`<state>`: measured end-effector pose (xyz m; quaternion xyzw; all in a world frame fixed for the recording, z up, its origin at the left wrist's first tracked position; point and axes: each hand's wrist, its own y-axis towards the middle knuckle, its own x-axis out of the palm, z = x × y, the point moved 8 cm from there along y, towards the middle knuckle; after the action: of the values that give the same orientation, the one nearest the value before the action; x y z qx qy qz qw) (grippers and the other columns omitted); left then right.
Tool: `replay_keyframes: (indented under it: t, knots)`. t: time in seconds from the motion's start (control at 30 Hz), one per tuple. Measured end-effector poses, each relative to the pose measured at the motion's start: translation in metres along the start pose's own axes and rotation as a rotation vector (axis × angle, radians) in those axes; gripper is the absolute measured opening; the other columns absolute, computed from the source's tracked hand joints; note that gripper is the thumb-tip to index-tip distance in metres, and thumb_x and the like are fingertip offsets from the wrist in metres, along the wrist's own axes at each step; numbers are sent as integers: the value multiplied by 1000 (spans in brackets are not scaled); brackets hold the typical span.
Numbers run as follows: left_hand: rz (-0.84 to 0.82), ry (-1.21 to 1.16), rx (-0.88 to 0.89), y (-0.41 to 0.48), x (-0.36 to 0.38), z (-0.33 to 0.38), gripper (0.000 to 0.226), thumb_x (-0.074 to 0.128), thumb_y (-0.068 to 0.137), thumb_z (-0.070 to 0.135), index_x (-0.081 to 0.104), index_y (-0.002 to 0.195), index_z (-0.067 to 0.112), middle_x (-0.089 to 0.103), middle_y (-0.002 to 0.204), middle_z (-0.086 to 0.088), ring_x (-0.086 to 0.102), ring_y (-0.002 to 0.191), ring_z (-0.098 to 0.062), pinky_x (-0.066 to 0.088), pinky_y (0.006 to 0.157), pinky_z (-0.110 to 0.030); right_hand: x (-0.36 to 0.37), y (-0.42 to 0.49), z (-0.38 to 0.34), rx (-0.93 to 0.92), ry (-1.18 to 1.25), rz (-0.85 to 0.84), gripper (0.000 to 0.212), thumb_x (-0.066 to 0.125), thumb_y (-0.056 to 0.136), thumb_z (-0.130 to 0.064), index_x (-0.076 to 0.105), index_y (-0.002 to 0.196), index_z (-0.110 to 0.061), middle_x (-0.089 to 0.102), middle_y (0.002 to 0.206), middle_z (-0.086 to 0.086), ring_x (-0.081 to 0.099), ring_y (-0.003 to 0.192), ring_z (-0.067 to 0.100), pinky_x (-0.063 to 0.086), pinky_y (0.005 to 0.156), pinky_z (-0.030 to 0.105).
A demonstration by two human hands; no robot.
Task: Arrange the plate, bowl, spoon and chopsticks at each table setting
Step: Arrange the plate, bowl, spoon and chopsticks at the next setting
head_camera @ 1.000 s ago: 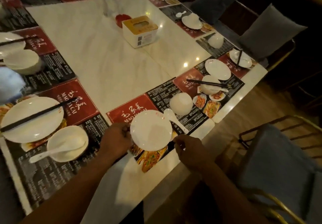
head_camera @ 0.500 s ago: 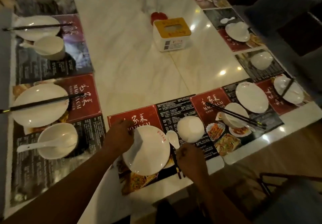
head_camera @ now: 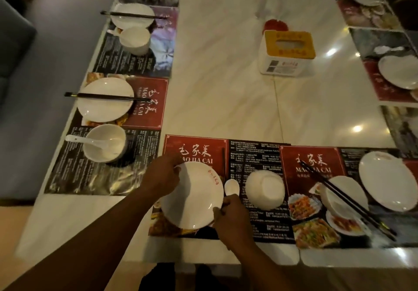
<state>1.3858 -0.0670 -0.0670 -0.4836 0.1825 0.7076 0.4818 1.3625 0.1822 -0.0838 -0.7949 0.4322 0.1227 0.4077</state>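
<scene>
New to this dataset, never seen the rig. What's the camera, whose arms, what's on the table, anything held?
No machine: a person's bare arms, filmed by one wide-angle camera worn on the head, looking down. The pale marble table carries printed red-and-black placemats, white plates, bowls and spoons, black chopsticks and a yellow-topped tissue box. The left hand grips the rim of a round white plate. The right hand pinches something at the plate's edge, near a white ceramic spoon; what, I cannot tell. An upturned white bowl sits beside.

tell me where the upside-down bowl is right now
In the head view, the upside-down bowl sits right of centre on the near placemat, just right of the spoon.
</scene>
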Motion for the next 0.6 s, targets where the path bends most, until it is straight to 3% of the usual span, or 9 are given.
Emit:
replay_keyframes:
  t: [0.07,0.17,0.27,0.37,0.47,0.6]
  knots:
    - [15,20,-52,-16,-7,-15,21,61,92,17,69,107,30,72,103,2,68,93,-17,46,77,-24,-3,6,-13,-72,-70,-8,20,65,91,-19,50,103,-24,67,87,-4,64,77,7,55,66,25]
    - [40,-60,-184,-41,-10,-38,18,64,90,17,72,104,24,74,99,0,69,88,-18,42,69,-19,-9,15,-31,-181,-188,1,17,63,92,-18,50,102,-21,67,90,-1,63,80,12,51,66,25]
    - [-31,-129,-294,-58,2,-53,15,64,89,18,72,101,23,74,95,1,61,74,-8,38,55,-11,-19,22,-43,-245,-322,35,10,63,92,-24,57,98,-20,67,90,-4,61,80,11,47,69,23]
    - [-63,-230,-336,-68,7,-56,17,65,88,16,72,102,23,73,93,3,63,78,-10,46,60,-19,-25,28,-49,-259,-412,59,11,62,93,-28,62,102,-23,69,93,-6,62,82,12,48,71,23]
    - [-60,-300,-340,-71,7,-55,15,66,87,15,69,95,28,71,87,8,63,78,-6,43,59,-15,-25,32,-54,-266,-469,69,13,62,94,-30,64,105,-24,71,95,-6,62,82,11,44,69,21]
    - [-81,-323,-353,-71,9,-56,13,67,88,17,69,100,23,68,91,7,60,79,-7,43,59,-13,-25,34,-58,-278,-517,86,14,60,95,-29,66,107,-24,71,97,-6,61,84,10,38,69,20]
